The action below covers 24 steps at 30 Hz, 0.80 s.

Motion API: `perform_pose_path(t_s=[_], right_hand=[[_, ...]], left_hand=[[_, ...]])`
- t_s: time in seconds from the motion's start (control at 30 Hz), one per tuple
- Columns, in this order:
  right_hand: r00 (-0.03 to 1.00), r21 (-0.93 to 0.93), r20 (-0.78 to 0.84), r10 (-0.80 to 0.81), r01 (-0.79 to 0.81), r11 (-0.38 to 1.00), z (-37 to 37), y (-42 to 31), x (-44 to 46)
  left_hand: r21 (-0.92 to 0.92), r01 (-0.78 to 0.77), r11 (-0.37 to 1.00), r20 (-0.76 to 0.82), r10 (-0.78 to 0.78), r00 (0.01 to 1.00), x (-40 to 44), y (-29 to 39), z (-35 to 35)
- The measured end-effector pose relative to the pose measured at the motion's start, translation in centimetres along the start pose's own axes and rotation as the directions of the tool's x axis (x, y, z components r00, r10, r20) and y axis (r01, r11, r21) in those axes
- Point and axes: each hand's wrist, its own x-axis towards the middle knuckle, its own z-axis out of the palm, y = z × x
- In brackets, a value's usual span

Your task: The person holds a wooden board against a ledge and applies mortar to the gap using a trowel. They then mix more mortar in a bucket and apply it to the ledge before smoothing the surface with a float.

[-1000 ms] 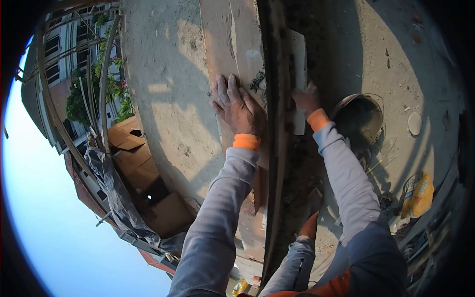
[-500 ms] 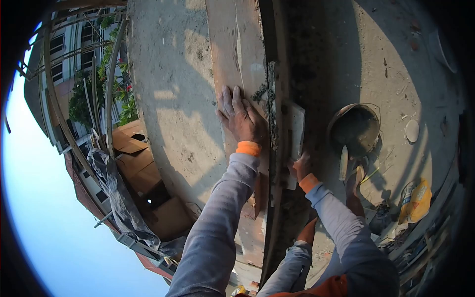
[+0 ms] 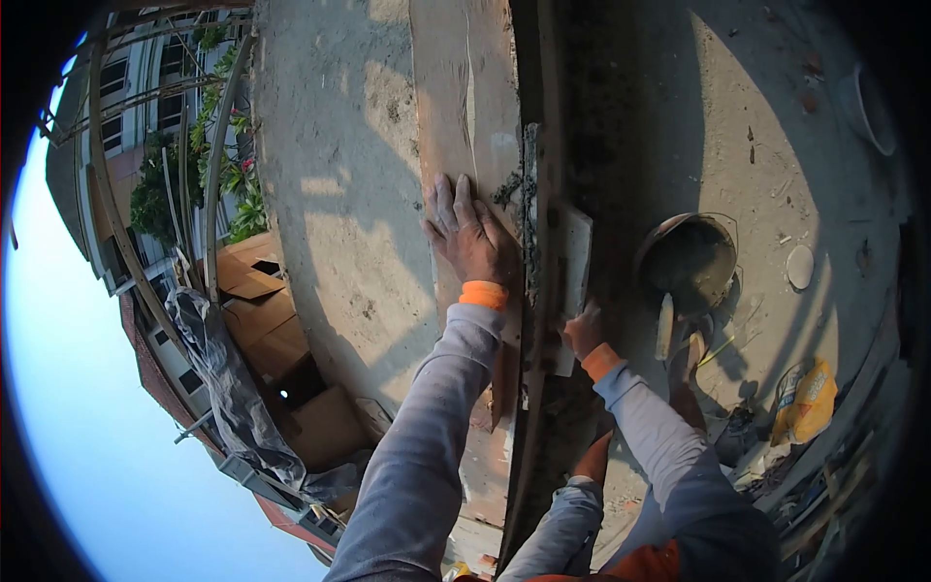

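Observation:
My left hand (image 3: 470,236) lies flat on a long wooden board (image 3: 465,107) along the top of the ledge, fingers stretched out. To its right, my right hand (image 3: 585,332) is closed around a pale, flat plastering float (image 3: 576,257). The float's long face lies along the side of the ledge, below the board; its handle is hidden by my fingers. Between the two hands, dark wet mortar (image 3: 530,189) clings to the board's edge, with a few crumbs of it on top.
On the sandy ground at right stands a bucket (image 3: 722,281) of grey mix, a trowel-like handle (image 3: 664,328) leaning at its rim. A yellow sack (image 3: 807,403) lies near scrap wood. Cardboard boxes (image 3: 276,335) and dark plastic sheeting (image 3: 228,388) are beyond the ledge at left.
The view has shifted slightly. My left hand stays on the board, and my right hand with the float keeps almost the same place against the ledge's side.

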Motion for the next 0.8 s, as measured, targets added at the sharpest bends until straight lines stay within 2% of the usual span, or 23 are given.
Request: perform_pose_path(t_s=[0.03,0.07,0.1,0.17,0.2,0.27,0.3,0.33,0.37,0.4,0.43,0.47,0.5,0.53,0.57,0.6,0.63,0.7,0.77,0.8], right_hand=[[0.971,0.399,0.007,0.24,-0.223,0.89,-2.9,-2.5,-0.9],[0.89,0.718,0.112,0.442,-0.38,0.584,-5.5,-5.0,-0.9],[0.89,0.719,0.112,0.442,-0.38,0.582,-6.3,-5.0,0.4],[0.848,0.756,0.217,0.483,-0.459,0.466,-7.1,-3.9,7.0],[0.833,0.699,0.163,0.528,-0.476,0.535,-10.5,-4.5,12.6],[0.866,0.743,0.287,0.41,-0.471,0.476,-11.8,-0.7,24.0],[0.831,0.72,0.26,0.492,-0.506,0.475,-15.7,-2.5,28.1],[0.876,0.699,0.211,0.434,-0.446,0.56,-17.6,-2.6,30.8],[0.878,0.742,0.209,0.431,-0.429,0.514,-20.1,-4.6,30.8],[0.881,0.737,0.209,0.424,-0.427,0.523,-18.4,-4.2,29.6],[0.974,0.693,-0.003,0.228,-0.162,0.702,-15.3,-2.9,27.4],[0.98,0.58,-0.198,-0.011,0.126,0.805,-14.2,-2.3,24.9],[0.928,0.745,0.088,0.362,-0.302,0.595,-18.2,-7.6,19.9],[0.932,0.843,0.043,0.36,-0.227,0.488,-14.3,-6.8,15.4],[0.919,0.678,-0.042,0.392,-0.262,0.686,-12.1,-6.8,10.7],[0.87,0.567,0.079,0.487,-0.441,0.696,-9.6,-6.3,7.1],[0.866,0.573,0.084,0.493,-0.447,0.687,-6.9,-4.9,6.7],[0.896,0.766,0.154,0.417,-0.375,0.522,-3.1,-1.7,6.5],[0.888,0.774,0.214,0.406,-0.408,0.484,-3.8,0.7,14.3],[0.787,0.806,0.335,0.519,-0.524,0.274,-9.4,-1.5,19.0]], left_hand=[[0.0,0.001,1.0,0.006,-0.001,1.0,0.0,-0.1,0.0],[0.003,-0.003,1.0,0.011,0.003,1.0,-0.1,-0.2,0.0],[0.022,-0.007,1.0,0.005,0.007,1.0,-0.1,-0.2,0.0],[0.036,-0.01,0.999,-0.008,0.01,1.0,0.1,-0.1,0.1],[0.036,-0.007,0.999,-0.002,0.007,1.0,0.1,0.0,0.0],[0.04,0.007,0.999,0.005,-0.007,1.0,0.1,-0.1,0.0],[0.038,-0.006,0.999,-0.012,0.007,1.0,0.1,-0.1,0.0],[0.037,-0.023,0.999,-0.027,0.024,0.999,0.1,-0.2,0.1],[0.058,-0.031,0.998,-0.036,0.033,0.999,0.1,-0.4,0.3],[0.054,-0.021,0.998,-0.042,0.023,0.999,0.1,-0.5,0.3],[0.079,-0.029,0.996,-0.036,0.032,0.999,0.0,-0.6,0.2],[0.102,-0.044,0.994,-0.032,0.048,0.998,0.2,-0.4,0.2],[0.094,-0.046,0.995,-0.041,0.05,0.998,0.4,-0.4,0.2],[0.083,-0.032,0.996,-0.027,0.034,0.999,0.3,-0.4,0.1],[0.076,-0.019,0.997,-0.011,0.02,1.0,0.3,-0.3,0.1],[0.079,-0.022,0.997,-0.012,0.023,1.0,0.4,-0.2,0.1],[0.067,-0.017,0.998,-0.008,0.018,1.0,0.3,-0.2,0.0],[0.059,-0.024,0.998,0.002,0.024,1.0,0.3,-0.1,0.1],[0.053,-0.014,0.999,-0.013,0.015,1.0,0.2,-0.2,0.2],[0.061,-0.013,0.998,-0.007,0.014,1.0,0.2,-0.2,0.2]])
